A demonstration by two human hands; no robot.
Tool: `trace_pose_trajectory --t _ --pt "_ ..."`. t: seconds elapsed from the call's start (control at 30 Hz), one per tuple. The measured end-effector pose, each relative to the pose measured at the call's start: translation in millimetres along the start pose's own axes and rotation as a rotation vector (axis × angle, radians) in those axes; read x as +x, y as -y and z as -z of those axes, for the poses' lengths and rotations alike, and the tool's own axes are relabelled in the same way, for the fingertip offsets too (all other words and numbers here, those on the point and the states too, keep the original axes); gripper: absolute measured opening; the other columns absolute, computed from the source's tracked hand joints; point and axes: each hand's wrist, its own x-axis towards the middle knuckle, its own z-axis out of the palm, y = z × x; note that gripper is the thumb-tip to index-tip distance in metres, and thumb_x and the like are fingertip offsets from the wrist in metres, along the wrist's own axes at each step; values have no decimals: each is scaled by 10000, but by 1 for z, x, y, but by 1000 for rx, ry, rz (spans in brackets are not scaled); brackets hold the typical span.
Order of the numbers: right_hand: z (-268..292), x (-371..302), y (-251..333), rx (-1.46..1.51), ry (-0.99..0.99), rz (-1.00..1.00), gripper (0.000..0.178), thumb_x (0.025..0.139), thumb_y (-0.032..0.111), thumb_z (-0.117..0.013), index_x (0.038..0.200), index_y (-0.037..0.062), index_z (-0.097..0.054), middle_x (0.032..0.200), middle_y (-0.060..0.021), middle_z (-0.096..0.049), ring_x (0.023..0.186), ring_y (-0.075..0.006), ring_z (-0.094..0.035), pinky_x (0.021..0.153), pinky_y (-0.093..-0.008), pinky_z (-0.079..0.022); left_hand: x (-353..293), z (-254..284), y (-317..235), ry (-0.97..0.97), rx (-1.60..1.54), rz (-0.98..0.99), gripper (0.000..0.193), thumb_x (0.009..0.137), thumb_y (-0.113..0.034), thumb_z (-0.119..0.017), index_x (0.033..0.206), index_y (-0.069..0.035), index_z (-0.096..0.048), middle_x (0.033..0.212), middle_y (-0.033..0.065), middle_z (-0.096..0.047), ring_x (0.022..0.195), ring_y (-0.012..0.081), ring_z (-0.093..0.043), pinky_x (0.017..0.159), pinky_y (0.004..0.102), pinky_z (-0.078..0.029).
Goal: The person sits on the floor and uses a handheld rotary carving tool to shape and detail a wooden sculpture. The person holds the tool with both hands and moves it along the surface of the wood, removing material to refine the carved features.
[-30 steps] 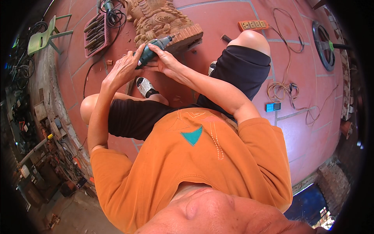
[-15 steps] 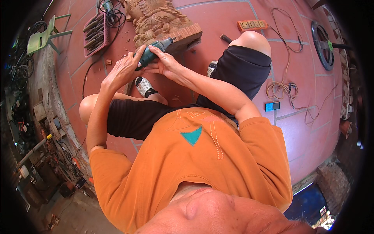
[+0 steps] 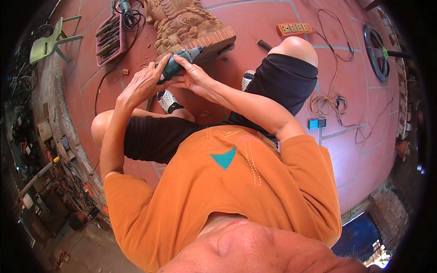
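Observation:
A teal power rotary tool (image 3: 178, 64) is held by both hands against the base of a carved wooden sculpture (image 3: 186, 27) standing on the red tiled floor. My left hand (image 3: 145, 82) wraps the rear of the tool body. My right hand (image 3: 193, 77) grips it nearer the front, close to the sculpture's ribbed base. The tool's tip is hidden against the wood. My knees in black shorts flank the work, and a white shoe (image 3: 167, 101) shows below the hands.
A pink tray of chisels (image 3: 109, 38) lies left of the sculpture. An orange power strip (image 3: 294, 29) and loose cables (image 3: 330, 104) lie to the right, with a small blue device (image 3: 317, 123). A green plastic chair (image 3: 50, 43) stands far left; cluttered tools line the left wall.
The hands and tool have shifted slightly along the sculpture's base; the grip is unchanged.

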Motion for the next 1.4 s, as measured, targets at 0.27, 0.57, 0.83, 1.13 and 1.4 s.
trace_pose_trajectory --t 0.27,0.57,0.83,1.13,1.4 --pt "-1 -2 -2 20 -31 1 401 925 410 -668 1150 85 -602 1015 -109 -706 894 -314 -717 815 -506 -592 -1 1 -1 2 8 -14 950 780 -165 -767 1548 -163 -208 1030 232 -577 941 409 -635 769 484 -525" --pt "0 5 -1 -6 -26 8 428 912 433 -675 1152 88 -600 1011 -105 -705 902 -318 -712 822 -521 -582 1 -2 2 -23 -3 -7 949 761 -134 -768 1533 -159 -216 1013 246 -585 921 427 -642 756 489 -530" --pt "-2 6 2 -14 -19 19 424 913 440 -673 1147 94 -600 1006 -103 -706 907 -314 -712 832 -524 -576 3 -2 2 -37 9 0 910 790 -156 -756 1526 -151 -220 1006 254 -585 924 439 -638 760 496 -530" --pt "-1 15 4 5 -16 30 412 909 428 -683 1135 93 -601 1005 -97 -701 907 -324 -710 844 -550 -566 6 -3 5 -56 15 1 916 787 -143 -752 1527 -150 -211 1009 253 -583 942 444 -633 779 497 -530" --pt "-5 16 9 -11 -19 41 406 903 431 -690 1112 95 -602 990 -94 -697 899 -337 -708 853 -557 -556 8 1 3 -39 29 43 937 781 -110 -736 1540 -160 -189 1030 265 -584 945 457 -631 782 507 -530"
